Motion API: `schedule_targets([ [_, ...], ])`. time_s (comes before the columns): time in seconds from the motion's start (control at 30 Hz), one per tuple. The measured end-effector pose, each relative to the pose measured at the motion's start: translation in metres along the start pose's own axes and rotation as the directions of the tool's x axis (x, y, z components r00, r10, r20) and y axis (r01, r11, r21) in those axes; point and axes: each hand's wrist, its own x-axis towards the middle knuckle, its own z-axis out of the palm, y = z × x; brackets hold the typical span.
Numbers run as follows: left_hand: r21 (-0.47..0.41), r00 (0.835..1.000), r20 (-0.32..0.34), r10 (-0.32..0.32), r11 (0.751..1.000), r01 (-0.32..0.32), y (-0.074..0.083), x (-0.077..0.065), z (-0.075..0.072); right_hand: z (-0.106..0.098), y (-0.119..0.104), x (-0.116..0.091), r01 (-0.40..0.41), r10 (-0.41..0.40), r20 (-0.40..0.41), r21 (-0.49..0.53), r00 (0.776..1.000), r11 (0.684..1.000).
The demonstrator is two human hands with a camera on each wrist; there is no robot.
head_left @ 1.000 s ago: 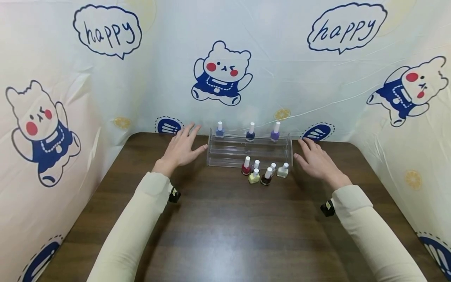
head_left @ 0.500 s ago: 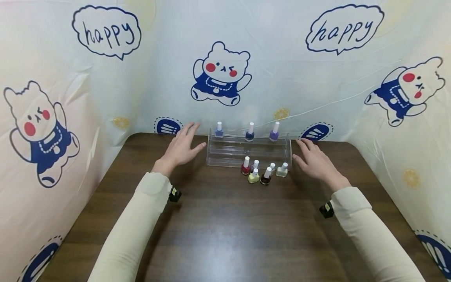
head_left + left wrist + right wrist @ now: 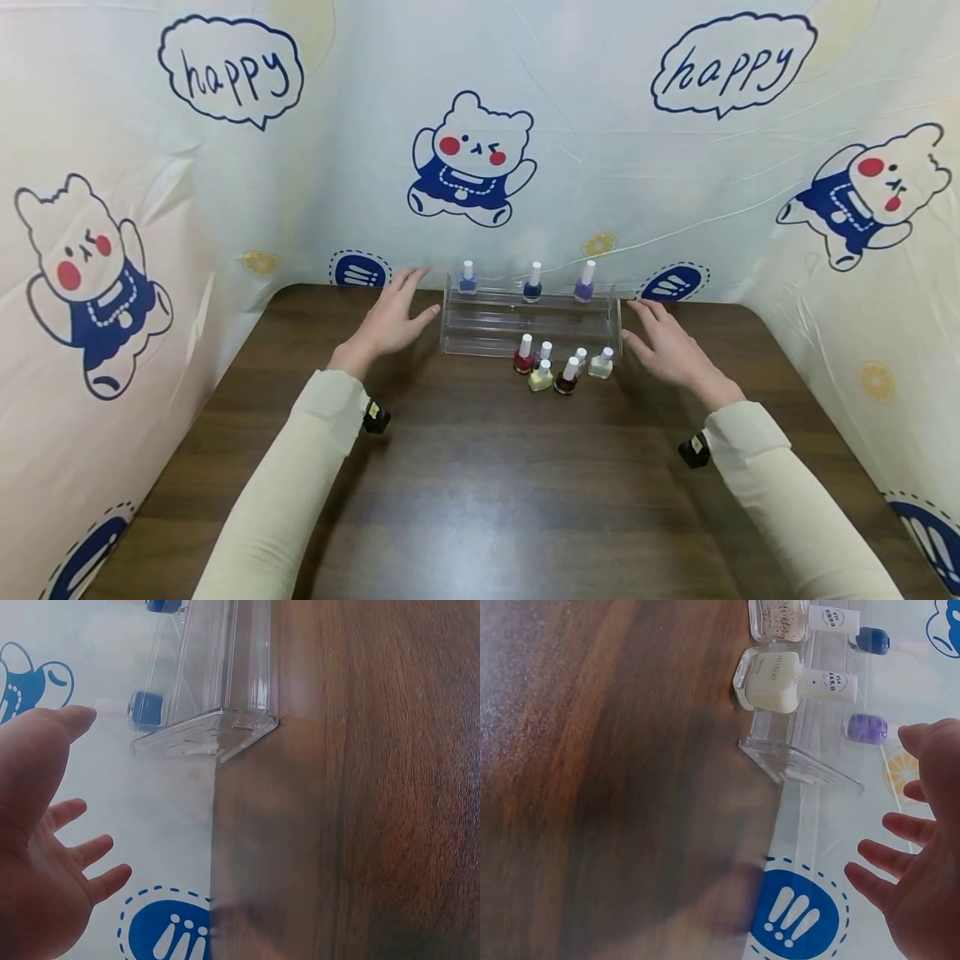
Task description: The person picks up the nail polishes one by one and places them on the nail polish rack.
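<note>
A clear tiered rack [image 3: 480,321] stands at the back of the table. On its top tier are a light blue nail polish bottle [image 3: 468,280], a dark navy one [image 3: 532,285] and a purple one [image 3: 584,283]. My left hand [image 3: 386,321] is beside the rack's left end, fingers extended and holding nothing. At the right end, my right hand [image 3: 667,346] spreads its fingers, thumb close to the side panel. Several bottles crowd before the rack's right half, among them a red bottle [image 3: 523,358], a yellow bottle [image 3: 540,379], a near-black bottle [image 3: 566,382] and a milky white bottle [image 3: 774,682].
Brown wood-grain table [image 3: 450,483] stretches from the rack toward me. A pale printed curtain [image 3: 600,150] hangs right behind the rack and along both sides of the table. Each wrist carries a small black camera [image 3: 377,417].
Both hands stay at the rack's two ends with only slight shifts. The rack and the bottles have not moved; the head view sways a little.
</note>
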Motion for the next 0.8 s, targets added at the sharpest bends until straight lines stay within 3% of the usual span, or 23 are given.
schedule_targets([
  [0.33, -0.110, 0.999, 0.015, -0.036, 0.993, 0.038, -0.002, 0.003, 0.007, 0.005, 0.000, -0.002, 0.024, -0.023, -0.026, 0.041, 0.999, 0.999],
  [0.8, -0.161, 0.996, 0.026, -0.085, 0.983, 0.088, -0.005, 0.005, 0.019, 0.013, -0.005, -0.002, 0.082, -0.075, -0.075, 0.098, 0.994, 0.992],
])
